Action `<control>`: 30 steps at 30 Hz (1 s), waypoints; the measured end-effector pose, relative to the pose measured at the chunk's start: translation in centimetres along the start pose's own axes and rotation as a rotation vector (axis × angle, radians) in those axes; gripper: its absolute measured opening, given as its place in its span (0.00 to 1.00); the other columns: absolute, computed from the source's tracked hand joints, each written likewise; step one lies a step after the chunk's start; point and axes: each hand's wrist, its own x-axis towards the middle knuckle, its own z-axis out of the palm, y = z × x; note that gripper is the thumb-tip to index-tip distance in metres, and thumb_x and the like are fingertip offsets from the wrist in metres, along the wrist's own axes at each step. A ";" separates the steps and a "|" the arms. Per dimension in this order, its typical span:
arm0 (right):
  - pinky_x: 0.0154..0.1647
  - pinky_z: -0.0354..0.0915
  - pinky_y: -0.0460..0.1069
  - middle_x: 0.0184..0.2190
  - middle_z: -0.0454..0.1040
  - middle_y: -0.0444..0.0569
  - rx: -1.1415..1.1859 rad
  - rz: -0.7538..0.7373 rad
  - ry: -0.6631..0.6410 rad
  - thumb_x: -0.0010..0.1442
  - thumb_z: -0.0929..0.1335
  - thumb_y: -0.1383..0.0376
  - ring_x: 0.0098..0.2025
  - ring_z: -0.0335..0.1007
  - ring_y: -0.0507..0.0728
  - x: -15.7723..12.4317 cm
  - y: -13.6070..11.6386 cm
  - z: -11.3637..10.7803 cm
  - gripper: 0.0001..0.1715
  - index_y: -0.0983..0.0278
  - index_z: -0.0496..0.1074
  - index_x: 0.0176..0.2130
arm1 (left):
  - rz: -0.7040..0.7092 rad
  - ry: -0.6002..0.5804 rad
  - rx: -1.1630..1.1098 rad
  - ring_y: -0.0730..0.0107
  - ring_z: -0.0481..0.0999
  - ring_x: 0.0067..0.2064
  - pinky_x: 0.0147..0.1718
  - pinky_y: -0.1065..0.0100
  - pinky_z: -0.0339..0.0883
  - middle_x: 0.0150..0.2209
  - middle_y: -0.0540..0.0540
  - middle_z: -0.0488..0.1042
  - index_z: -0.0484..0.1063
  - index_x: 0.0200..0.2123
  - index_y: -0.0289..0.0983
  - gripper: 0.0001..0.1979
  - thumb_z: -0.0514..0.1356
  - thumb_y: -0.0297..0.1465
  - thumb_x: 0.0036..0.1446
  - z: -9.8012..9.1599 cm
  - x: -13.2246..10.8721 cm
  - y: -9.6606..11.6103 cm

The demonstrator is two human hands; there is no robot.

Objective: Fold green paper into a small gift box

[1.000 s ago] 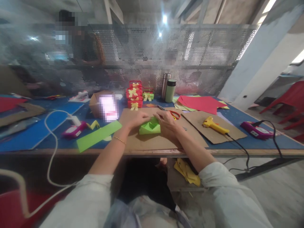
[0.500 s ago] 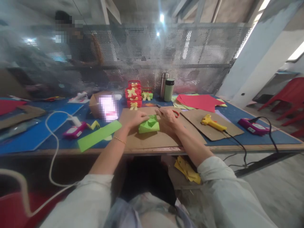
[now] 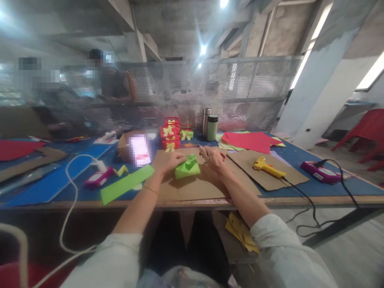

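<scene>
Perforated metal screen [image 3: 174, 90] backs the bench; blue worktop [image 3: 282, 190] in front, with a brown cardboard sheet [image 3: 180, 191] at its middle. Green folded paper box [image 3: 187, 172] sits on this sheet, between the two hands, its interior facing up. Left hand [image 3: 168, 161]: fingers bent, tips at the box's left back edge; cannot tell whether they pinch it. Right hand [image 3: 213, 159]: partly curled, just beside the box on its right; cannot tell if anything is between the fingers. It partly hides red-handled scissors [image 3: 223, 157]. Behind: stacked red boxes [image 3: 170, 142] with yellow bows, a small green bowed box [image 3: 191, 135], a steel flask [image 3: 205, 122] and a green flask [image 3: 212, 130]. Right side: red paper [image 3: 247, 141], yellow glue gun [image 3: 268, 167] on a second cardboard piece [image 3: 292, 176], its black cord running over the bench edge. Left side: green paper strip [image 3: 127, 186] near the forearm, purple device [image 3: 99, 178] beyond.
</scene>
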 end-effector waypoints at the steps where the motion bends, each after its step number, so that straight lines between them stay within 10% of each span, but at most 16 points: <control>1: 0.35 0.60 0.50 0.27 0.76 0.52 -0.002 0.007 0.003 0.74 0.55 0.49 0.31 0.71 0.56 0.0 0.0 0.0 0.32 0.61 0.70 0.28 | -0.003 -0.004 -0.020 0.70 0.65 0.29 0.29 0.69 0.53 0.26 0.49 0.71 0.76 0.28 0.35 0.27 0.59 0.55 0.54 0.0 0.0 -0.1; 30: 0.33 0.59 0.49 0.25 0.77 0.52 -0.067 0.034 0.035 0.73 0.54 0.44 0.28 0.72 0.55 -0.1 1.2 0.3 0.36 0.60 0.70 0.25 | 0.058 0.031 -0.120 0.72 0.59 0.26 0.28 0.68 0.51 0.22 0.53 0.59 0.60 0.20 0.38 0.22 0.60 0.47 0.55 0.5 0.3 0.8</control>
